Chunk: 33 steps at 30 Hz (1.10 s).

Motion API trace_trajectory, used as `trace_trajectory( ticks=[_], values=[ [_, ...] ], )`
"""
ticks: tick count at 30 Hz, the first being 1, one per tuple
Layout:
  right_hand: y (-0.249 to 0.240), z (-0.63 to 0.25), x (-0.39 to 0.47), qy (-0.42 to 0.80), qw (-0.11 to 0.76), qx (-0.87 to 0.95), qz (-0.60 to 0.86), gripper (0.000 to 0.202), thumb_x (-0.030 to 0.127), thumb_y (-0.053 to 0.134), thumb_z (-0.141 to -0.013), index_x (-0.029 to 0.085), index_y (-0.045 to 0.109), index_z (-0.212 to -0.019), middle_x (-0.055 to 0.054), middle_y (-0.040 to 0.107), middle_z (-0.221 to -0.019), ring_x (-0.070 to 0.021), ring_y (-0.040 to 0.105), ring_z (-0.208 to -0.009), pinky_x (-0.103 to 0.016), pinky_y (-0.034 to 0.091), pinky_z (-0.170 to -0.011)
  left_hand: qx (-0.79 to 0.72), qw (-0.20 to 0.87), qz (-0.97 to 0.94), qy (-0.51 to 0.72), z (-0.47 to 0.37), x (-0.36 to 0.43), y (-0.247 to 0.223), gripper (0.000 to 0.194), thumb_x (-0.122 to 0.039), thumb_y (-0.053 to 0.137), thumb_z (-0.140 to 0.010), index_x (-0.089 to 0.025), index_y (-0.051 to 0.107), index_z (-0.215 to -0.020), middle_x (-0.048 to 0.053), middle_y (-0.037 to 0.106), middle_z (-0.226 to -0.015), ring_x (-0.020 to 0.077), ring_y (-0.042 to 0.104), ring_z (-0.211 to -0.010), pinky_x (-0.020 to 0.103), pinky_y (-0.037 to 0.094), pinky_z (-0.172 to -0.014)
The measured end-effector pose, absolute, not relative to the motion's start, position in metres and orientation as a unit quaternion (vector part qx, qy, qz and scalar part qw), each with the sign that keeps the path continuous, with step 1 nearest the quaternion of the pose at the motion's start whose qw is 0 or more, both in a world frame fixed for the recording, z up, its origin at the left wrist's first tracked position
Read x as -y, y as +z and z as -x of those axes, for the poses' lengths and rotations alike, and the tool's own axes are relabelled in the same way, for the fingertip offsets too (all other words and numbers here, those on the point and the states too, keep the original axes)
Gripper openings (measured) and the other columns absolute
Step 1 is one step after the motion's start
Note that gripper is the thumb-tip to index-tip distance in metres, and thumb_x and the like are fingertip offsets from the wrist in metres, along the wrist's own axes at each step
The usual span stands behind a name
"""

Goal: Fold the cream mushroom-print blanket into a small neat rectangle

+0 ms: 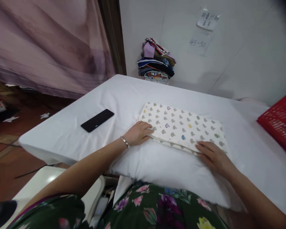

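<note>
A folded white cloth printed with small grey and coloured mushroom shapes (181, 124) lies flat across the white-covered table (126, 92). At its left front corner is my left hand (139, 133), a bracelet on the wrist, with the fingers resting on the cloth and the thumb by its front edge. My right hand (213, 156) touches the front edge near the right end, fingertips on top and the thumb side low at the edge. The cloth's layers show along the front edge between my hands.
A black phone (97, 120) lies on the table at the left. Folded clothes (156, 62) are stacked beyond the back edge, by the wall. A red basket (280, 122) is at the right. A pink curtain (50, 44) hangs at the left, and a white stool (38, 181) stands below.
</note>
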State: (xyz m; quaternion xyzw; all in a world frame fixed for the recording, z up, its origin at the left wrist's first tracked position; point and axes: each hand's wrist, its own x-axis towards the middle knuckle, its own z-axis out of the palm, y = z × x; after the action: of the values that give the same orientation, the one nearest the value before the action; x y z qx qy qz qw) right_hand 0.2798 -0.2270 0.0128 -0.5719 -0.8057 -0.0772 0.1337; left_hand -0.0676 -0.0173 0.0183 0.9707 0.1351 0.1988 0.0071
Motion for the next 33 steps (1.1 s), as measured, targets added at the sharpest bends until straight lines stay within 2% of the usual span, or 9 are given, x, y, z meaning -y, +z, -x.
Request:
trace_trajectory(
  ticks=[3,6,9,13,19,23,27,33],
  values=[
    [0.009,-0.280,0.237,-0.099,0.128,0.784,0.599,0.031,0.026,0.044,-0.090,0.020,0.054,-0.118,-0.012,0.057,-0.114,-0.0252,0.055,-0.101,-0.041,0.047,-0.084,-0.111,-0.017,-0.973,0.202,0.066,0.021,0.018,0.032,-0.022,0.048,-0.086,-0.017,0.051,-0.118,0.010,0.057,-0.116,0.0217,0.049,-0.107,0.039,0.038,-0.093],
    [0.004,-0.282,0.242,-0.123,0.112,0.774,0.611,0.033,0.024,0.041,-0.090,0.019,0.053,-0.120,-0.013,0.059,-0.109,-0.0250,0.056,-0.096,-0.040,0.048,-0.079,-0.087,-0.054,-0.978,0.185,0.058,0.028,0.019,0.035,-0.013,0.043,-0.086,-0.018,0.048,-0.121,0.010,0.055,-0.119,0.0211,0.047,-0.110,0.041,0.035,-0.096],
    [0.004,-0.285,0.241,-0.129,0.099,0.773,0.613,0.036,0.020,0.038,-0.090,0.018,0.049,-0.124,-0.012,0.060,-0.107,-0.0243,0.056,-0.093,-0.039,0.048,-0.078,-0.087,-0.087,-0.978,0.171,0.047,0.032,0.022,0.034,-0.007,0.039,-0.086,-0.017,0.050,-0.117,0.008,0.059,-0.110,0.0189,0.051,-0.102,0.038,0.037,-0.092],
    [0.010,-0.289,0.241,-0.126,0.108,0.772,0.613,0.042,0.015,0.037,-0.088,0.019,0.043,-0.130,-0.010,0.062,-0.109,-0.0225,0.057,-0.096,-0.037,0.048,-0.079,-0.098,-0.115,-0.971,0.186,0.043,0.027,0.023,0.027,-0.007,0.038,-0.087,-0.016,0.056,-0.106,0.007,0.062,-0.098,0.0166,0.055,-0.088,0.033,0.041,-0.082],
    [0.002,-0.282,0.248,-0.125,0.101,0.775,0.611,0.038,0.017,0.037,-0.089,0.020,0.048,-0.126,-0.010,0.062,-0.110,-0.0228,0.058,-0.098,-0.039,0.047,-0.081,-0.109,-0.104,-0.971,0.185,0.059,0.024,0.016,0.022,-0.011,0.042,-0.088,-0.017,0.060,-0.099,0.006,0.064,-0.095,0.0171,0.056,-0.088,0.032,0.044,-0.079],
    [-0.004,-0.291,0.258,-0.135,0.105,0.771,0.613,0.041,0.016,0.040,-0.088,0.019,0.046,-0.128,-0.011,0.061,-0.115,-0.0240,0.056,-0.102,-0.041,0.045,-0.086,-0.107,-0.090,-0.972,0.189,0.062,0.025,0.009,0.022,-0.011,0.043,-0.088,-0.017,0.060,-0.101,0.007,0.064,-0.097,0.0175,0.056,-0.090,0.032,0.045,-0.080],
    [-0.008,-0.307,0.276,-0.159,0.125,0.759,0.618,0.045,0.019,0.042,-0.089,0.019,0.040,-0.133,-0.011,0.059,-0.119,-0.0241,0.055,-0.107,-0.043,0.043,-0.092,-0.106,-0.080,-0.970,0.205,0.065,0.025,0.009,0.023,-0.011,0.042,-0.088,-0.016,0.058,-0.104,0.007,0.063,-0.100,0.0171,0.055,-0.093,0.032,0.045,-0.082],
    [-0.034,-0.330,0.297,-0.148,0.124,0.749,0.633,0.058,0.037,0.042,-0.087,0.027,0.026,-0.142,-0.008,0.049,-0.132,-0.0287,0.049,-0.118,-0.052,0.038,-0.098,-0.184,-0.084,-0.958,0.201,0.072,0.034,0.013,0.022,-0.010,0.042,-0.087,-0.015,0.057,-0.102,0.009,0.060,-0.098,0.0186,0.053,-0.099,0.035,0.043,-0.088]
  ],
)
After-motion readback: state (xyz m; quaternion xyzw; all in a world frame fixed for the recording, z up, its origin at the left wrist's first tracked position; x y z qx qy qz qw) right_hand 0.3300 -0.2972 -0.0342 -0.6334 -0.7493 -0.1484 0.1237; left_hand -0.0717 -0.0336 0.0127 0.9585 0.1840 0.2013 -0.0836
